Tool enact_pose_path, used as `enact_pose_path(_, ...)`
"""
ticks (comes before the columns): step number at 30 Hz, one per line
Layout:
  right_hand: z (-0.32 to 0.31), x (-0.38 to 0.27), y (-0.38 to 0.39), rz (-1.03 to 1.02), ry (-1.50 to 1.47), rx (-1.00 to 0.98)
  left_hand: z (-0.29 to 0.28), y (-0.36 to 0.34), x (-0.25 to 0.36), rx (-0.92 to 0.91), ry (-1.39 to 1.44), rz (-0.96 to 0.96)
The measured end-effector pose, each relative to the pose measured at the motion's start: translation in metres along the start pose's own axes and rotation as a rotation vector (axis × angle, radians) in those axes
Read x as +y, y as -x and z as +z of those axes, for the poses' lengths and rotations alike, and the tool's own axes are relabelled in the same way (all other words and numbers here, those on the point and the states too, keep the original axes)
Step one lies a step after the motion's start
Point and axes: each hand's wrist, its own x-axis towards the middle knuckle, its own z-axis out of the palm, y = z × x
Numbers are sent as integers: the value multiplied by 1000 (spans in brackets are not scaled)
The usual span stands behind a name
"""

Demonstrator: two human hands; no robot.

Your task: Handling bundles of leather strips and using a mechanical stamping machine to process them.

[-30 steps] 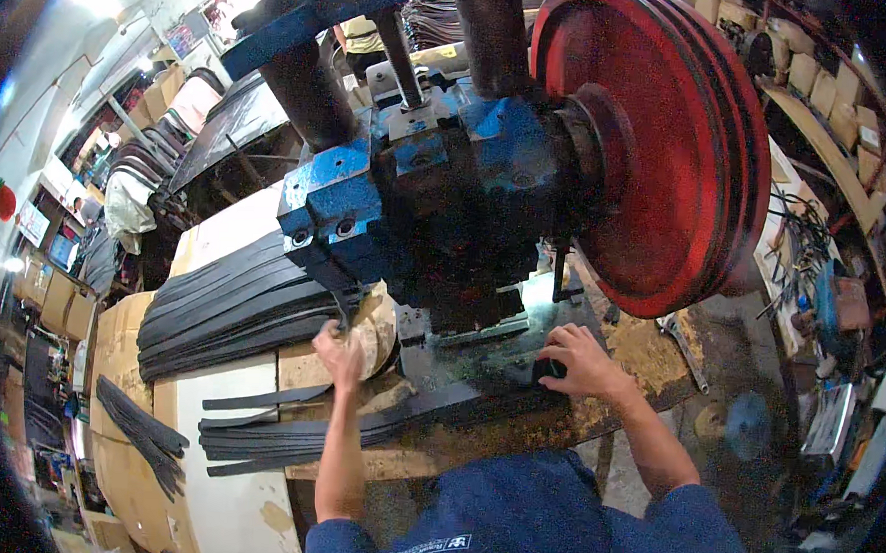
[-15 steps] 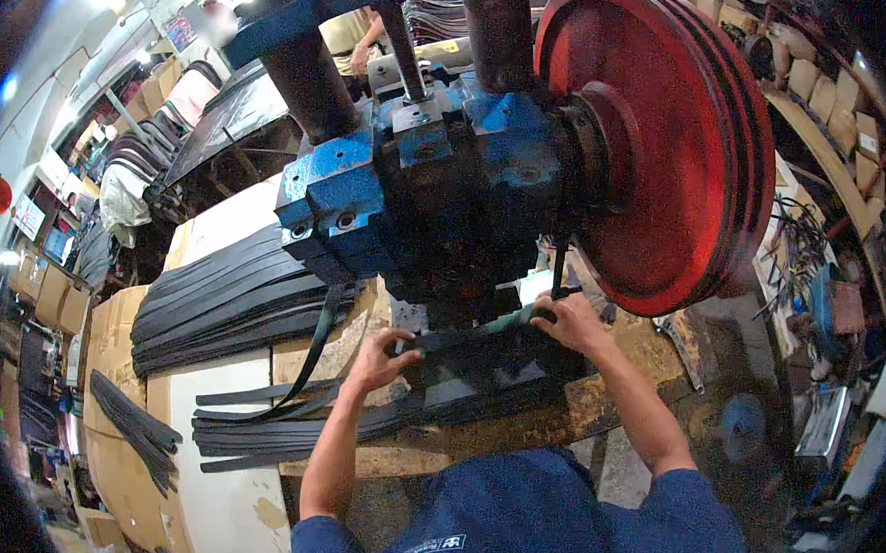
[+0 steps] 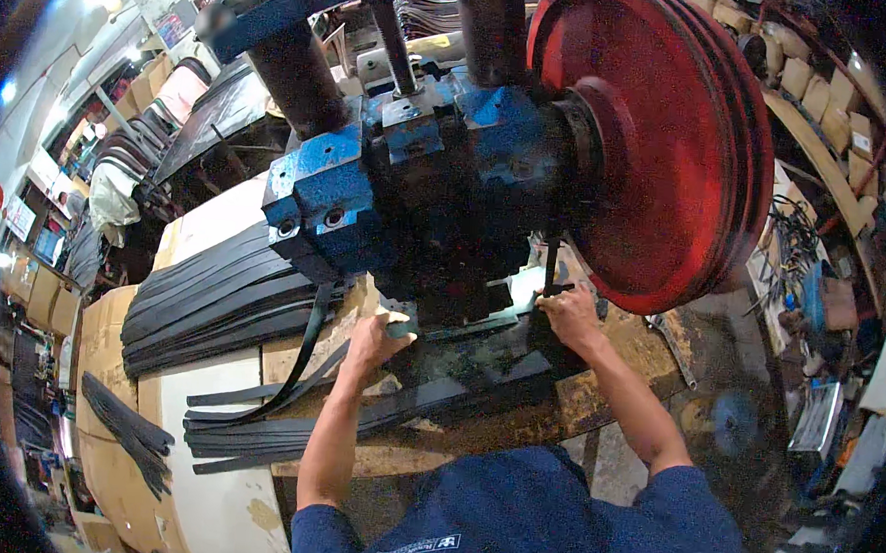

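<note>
My left hand (image 3: 376, 341) is at the left front of a blue press-like machine (image 3: 342, 196), its thumb and index finger apart, with no held thing visible between them. At the machine's right front, my right hand (image 3: 573, 316) has its fingers curled together at a narrow dark piece (image 3: 559, 289); its kind is too dark to tell. Between the hands, a greenish-edged flat plate (image 3: 470, 330) lies under the machine head in shadow. Long black strips (image 3: 254, 435) lie side by side on the bench below my left hand. One strip (image 3: 309, 355) curves up toward the machine.
A large red flywheel (image 3: 650, 147) stands above my right forearm. A thick pile of black strips (image 3: 216, 305) and a smaller bundle (image 3: 129, 430) lie on cardboard at the left. A wrench (image 3: 672, 349) rests at the bench's right end. Tangled cables (image 3: 796, 230) lie farther right.
The dark piece that stretched between my hands no longer shows there. My left hand has opened its grasp slightly and the right fingers have bunched up. A person behind the machine is out of sight.
</note>
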Motion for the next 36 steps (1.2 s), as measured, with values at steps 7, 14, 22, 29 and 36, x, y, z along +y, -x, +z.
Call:
enact_pose_path(7,-8,2,2,7,127,18,-2,-3,3,10,-71,81)
enact_pose_path(14,0,-86,0,-29,621,-619,-3,-7,2,-63,-61,30)
enact_pose_path(22,86,-122,-19,-137,423,-713,0,-8,-6,-65,102,-63)
enact_pose_path(29,30,-78,-5,-121,486,-647,-10,-3,14,-51,-86,5)
enact_pose_path(36,-35,-68,1,51,491,-512,-12,-2,19,-4,-77,72)
